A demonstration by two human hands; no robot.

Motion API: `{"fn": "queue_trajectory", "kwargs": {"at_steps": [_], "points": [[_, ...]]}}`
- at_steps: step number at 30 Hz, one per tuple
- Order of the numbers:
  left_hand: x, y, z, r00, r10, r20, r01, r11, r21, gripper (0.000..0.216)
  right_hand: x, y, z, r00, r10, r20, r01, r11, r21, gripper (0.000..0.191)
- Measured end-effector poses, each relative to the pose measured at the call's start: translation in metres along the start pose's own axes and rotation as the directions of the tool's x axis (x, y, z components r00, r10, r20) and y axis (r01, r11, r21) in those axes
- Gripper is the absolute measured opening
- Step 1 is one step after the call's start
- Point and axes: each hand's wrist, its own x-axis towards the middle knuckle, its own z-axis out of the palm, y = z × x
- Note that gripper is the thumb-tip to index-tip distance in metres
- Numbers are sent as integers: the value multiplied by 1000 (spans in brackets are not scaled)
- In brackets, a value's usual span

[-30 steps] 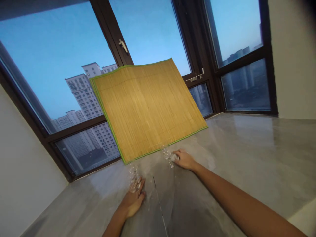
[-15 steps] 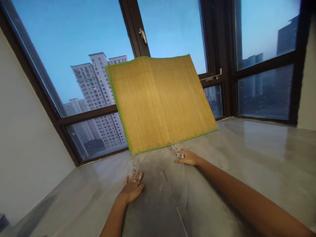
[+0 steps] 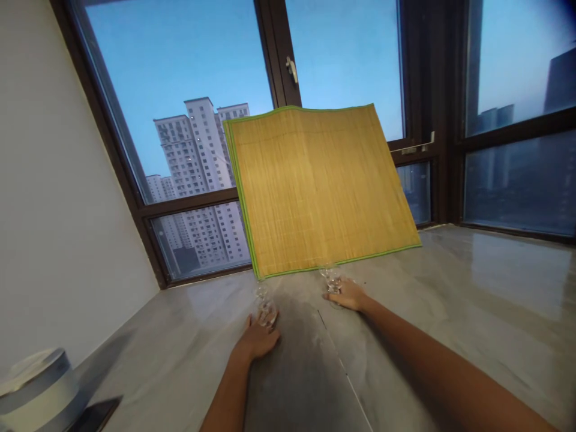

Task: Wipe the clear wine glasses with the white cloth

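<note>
My left hand (image 3: 258,339) is on the grey marbled surface, its fingers around a small clear glass (image 3: 267,313). Further forward and to the right, my right hand (image 3: 350,294) grips a similar clear glass (image 3: 332,279), close to the lower edge of a mat. The exact shape of both glasses is hard to make out. That mat (image 3: 324,192) is straw-coloured with green edging, and leans upright against the window just beyond my hands.
A white and grey round container (image 3: 38,390) stands at the lower left beside a dark flat object (image 3: 96,414). Dark window frames (image 3: 198,204) line the back, and a pale wall (image 3: 67,180) rises on the left. A thin dark line (image 3: 346,375) crosses the surface.
The view has swung left, so the mat and window appear further right and the round container has come into sight. Both hands remain at the glasses, near the same spots.
</note>
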Motion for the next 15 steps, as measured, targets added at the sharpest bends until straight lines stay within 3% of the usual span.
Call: {"fn": "queue_trajectory", "kwargs": {"at_steps": [7,15], "points": [[5,-4,6,1000,0,-32,-1,1000,-19,71,-3,-47,24,998,61,-28,-62,997,-38,59],[4,-3,5,1000,6,-26,-6,1000,1,71,-8,-67,28,990,118,-71,-121,992,-37,52]]}}
